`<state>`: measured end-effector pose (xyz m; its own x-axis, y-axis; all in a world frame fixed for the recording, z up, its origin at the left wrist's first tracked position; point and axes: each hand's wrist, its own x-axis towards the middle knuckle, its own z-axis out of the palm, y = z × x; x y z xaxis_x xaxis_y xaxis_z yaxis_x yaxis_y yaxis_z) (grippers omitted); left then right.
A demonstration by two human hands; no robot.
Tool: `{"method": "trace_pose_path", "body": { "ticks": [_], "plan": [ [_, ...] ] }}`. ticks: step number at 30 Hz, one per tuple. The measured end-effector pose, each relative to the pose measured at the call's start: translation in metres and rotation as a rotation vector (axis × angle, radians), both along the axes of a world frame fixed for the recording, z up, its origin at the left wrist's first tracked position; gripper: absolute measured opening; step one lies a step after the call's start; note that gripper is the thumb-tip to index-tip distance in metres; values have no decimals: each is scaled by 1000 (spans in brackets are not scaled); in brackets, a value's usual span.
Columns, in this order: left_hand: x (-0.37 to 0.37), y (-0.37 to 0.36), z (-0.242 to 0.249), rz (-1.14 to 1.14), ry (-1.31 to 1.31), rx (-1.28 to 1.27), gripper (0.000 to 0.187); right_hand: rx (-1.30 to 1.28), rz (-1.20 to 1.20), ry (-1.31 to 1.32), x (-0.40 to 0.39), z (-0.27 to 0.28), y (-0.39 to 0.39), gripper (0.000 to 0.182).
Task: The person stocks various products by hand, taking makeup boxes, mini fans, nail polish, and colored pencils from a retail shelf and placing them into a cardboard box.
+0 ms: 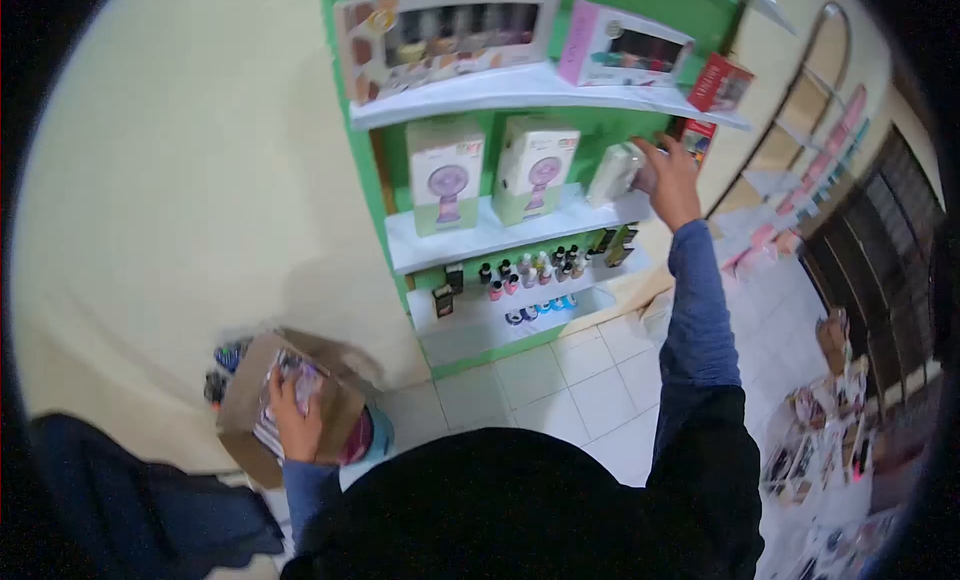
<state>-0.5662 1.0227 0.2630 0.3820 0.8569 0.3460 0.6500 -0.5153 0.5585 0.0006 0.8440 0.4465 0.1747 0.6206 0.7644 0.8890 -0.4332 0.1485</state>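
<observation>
Head view: at two o'clock, the right hand [674, 180] pinches one white rectangular pack [612, 176] between its fingers, beside two white-and-green fan-printed boxes [447, 185]; at eight, the left hand's [294, 415] fingers spread inside one brown cardboard box [342, 420].

Nothing legible for sure, no numbers either. Print shows on: top-shelf red box [722, 83], pale letters on side, too blurred; pink-edged box [630, 48], lettering up pink side, unreadable; left fan box [446, 178] and right fan box [538, 170], tiny print up top, too small.
</observation>
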Motion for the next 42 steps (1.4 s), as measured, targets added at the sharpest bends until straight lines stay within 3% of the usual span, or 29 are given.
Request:
{"method": "trace_pose_path", "body": {
  "ticks": [4, 10, 14, 16, 18, 23, 28, 29, 30, 33, 35, 39, 42],
  "plan": [
    [15, -29, 2, 93, 63, 82, 57, -196, 54, -132, 39, -7, 11, 63],
    [-6, -43, -32, 186, 159, 53, 60, -312, 241, 252, 76, -7, 20, 57],
    [-14, -51, -32, 246, 196, 60, 55, -383, 338, 285, 79, -6, 7, 48],
    [-22, -53, -33, 270, 215, 38, 53, -437, 282, 120, 51, 3, -9, 47],
    [-31, -55, -35, 285, 253, -2, 51, -486, 204, 172, 3, 17, -27, 45],
    [-55, -53, -41, 283, 359, -151, 45, -377, 486, 438, -96, 30, -51, 42],
    [-82, -52, -25, 264, 424, -246, 44, -243, 836, 709, -202, 2, 28, 45],
    [-89, -51, -25, 277, 390, -222, 41, -273, 898, 875, -233, -4, 54, 46],
    [-97, -51, -25, 291, 356, -199, 38, -350, 935, 780, -264, -9, 81, 45],
    [-125, -46, -35, 440, 192, -1, 33, -440, 1099, 787, -356, -50, 161, 43],
    [-142, -40, -36, 570, 59, 106, 31, -653, 1182, 1210, -414, -78, 200, 37],
    [-179, -23, -86, 667, -105, 31, 33, -890, 1057, 1418, -488, -181, 270, 39],
    [-194, -20, -92, 468, -438, -359, 34, -1062, 816, 1596, -527, -251, 292, 43]
  ]
}}
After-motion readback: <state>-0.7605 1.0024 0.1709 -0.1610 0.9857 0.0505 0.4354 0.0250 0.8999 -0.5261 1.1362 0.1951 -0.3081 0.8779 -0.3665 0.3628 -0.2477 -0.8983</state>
